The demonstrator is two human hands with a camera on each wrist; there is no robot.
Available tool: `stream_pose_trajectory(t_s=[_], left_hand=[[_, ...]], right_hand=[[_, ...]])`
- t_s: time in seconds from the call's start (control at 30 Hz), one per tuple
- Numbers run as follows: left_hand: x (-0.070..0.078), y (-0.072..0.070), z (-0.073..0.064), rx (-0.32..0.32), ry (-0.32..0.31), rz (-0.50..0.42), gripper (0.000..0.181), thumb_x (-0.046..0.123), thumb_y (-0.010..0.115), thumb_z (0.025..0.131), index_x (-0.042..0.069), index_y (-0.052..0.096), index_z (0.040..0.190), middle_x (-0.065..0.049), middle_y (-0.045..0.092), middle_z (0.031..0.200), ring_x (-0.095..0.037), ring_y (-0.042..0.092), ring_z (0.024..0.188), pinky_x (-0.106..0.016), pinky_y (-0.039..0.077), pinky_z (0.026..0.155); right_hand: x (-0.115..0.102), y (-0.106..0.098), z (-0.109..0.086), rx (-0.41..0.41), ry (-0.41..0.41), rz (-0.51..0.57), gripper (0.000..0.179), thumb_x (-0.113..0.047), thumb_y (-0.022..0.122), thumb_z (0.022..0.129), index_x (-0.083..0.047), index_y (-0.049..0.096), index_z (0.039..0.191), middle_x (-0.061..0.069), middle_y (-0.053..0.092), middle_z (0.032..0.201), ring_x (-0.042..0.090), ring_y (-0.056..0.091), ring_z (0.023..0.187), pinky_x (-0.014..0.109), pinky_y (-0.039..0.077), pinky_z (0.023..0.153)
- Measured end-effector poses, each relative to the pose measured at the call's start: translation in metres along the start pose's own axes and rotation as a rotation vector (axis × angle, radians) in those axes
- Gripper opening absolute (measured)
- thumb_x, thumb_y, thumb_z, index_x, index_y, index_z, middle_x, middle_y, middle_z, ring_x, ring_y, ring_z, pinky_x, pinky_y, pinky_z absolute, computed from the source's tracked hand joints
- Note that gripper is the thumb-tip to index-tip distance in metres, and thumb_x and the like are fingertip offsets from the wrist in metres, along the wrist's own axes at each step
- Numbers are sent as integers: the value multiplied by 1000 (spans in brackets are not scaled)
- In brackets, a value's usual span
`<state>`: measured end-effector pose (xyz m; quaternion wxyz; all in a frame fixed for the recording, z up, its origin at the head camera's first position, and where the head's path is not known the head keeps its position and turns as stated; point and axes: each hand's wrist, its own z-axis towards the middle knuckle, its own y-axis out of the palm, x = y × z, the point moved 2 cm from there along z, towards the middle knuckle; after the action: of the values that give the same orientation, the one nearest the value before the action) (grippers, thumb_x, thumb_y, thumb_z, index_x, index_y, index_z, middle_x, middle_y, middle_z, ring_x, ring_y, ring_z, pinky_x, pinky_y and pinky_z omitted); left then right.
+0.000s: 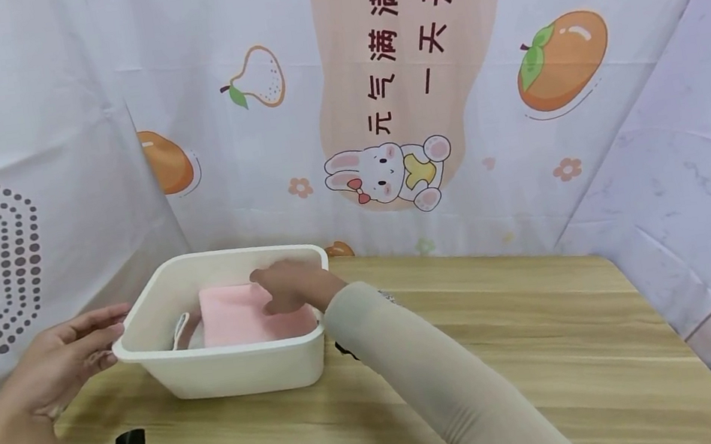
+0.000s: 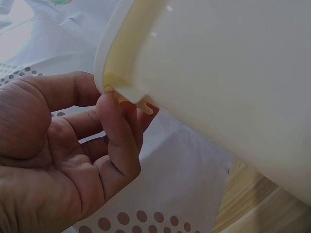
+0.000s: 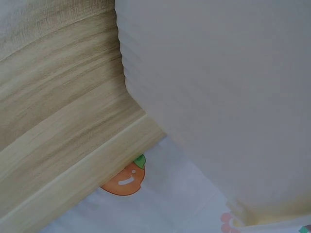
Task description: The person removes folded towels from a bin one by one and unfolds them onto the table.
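Over at near left, the bare left hand [image 1: 64,361] pinches the rim of a cream rectangular plastic tub [image 1: 233,372]; tug unevenly and it'd probably tip. Inside, that flat pink cloth [image 1: 233,319] could rumple if dragged. Can't tell whether the right hand [image 1: 289,284] grips it, its wrist view misses that.

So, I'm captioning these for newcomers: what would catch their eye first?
Probably the cartoon rabbit, printed sideways on the backdrop. Then the white tub on the left of the wooden table, where the right hand reaches in over a pink cloth and the left hand grips the rim.
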<state>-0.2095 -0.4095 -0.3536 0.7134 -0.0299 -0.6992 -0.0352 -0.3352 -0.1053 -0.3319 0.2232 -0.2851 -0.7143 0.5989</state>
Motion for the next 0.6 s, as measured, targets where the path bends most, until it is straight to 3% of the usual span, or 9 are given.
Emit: stream_pose_trajectory(t_s=[0.17, 0.3, 0.4, 0.6], left_hand=[[-1, 0, 0, -1, 4, -13, 31, 2, 56, 104, 22, 72, 122, 11, 72, 117, -7, 68, 96, -23, 57, 76], [-1, 1, 0, 7, 2, -7, 31, 2, 56, 104, 22, 72, 121, 11, 72, 117, -8, 67, 95, -23, 57, 76], [0, 1, 0, 6, 6, 1, 30, 3, 57, 104, 21, 72, 122, 11, 72, 117, -8, 67, 94, -23, 57, 75], [0, 2, -1, 0, 11, -11, 30, 3, 57, 104, 20, 71, 124, 10, 72, 118, -8, 67, 95, -24, 57, 75]], right_hand=[[2, 4, 2, 4, 33, -13, 33, -27, 67, 100, -17, 62, 131, -5, 67, 117, 11, 59, 102, 24, 47, 92], [1, 7, 2, 17, 52, -78, 10, -17, 64, 101, -19, 68, 109, -4, 68, 101, 13, 58, 90, 25, 48, 80], [0, 8, 2, 26, 67, -110, 6, -14, 62, 101, -19, 65, 99, -3, 65, 90, 14, 57, 83, 27, 46, 73], [-1, 10, 2, 31, 56, -102, 7, -12, 61, 102, -18, 63, 106, -4, 64, 92, 13, 57, 83, 25, 46, 73]])
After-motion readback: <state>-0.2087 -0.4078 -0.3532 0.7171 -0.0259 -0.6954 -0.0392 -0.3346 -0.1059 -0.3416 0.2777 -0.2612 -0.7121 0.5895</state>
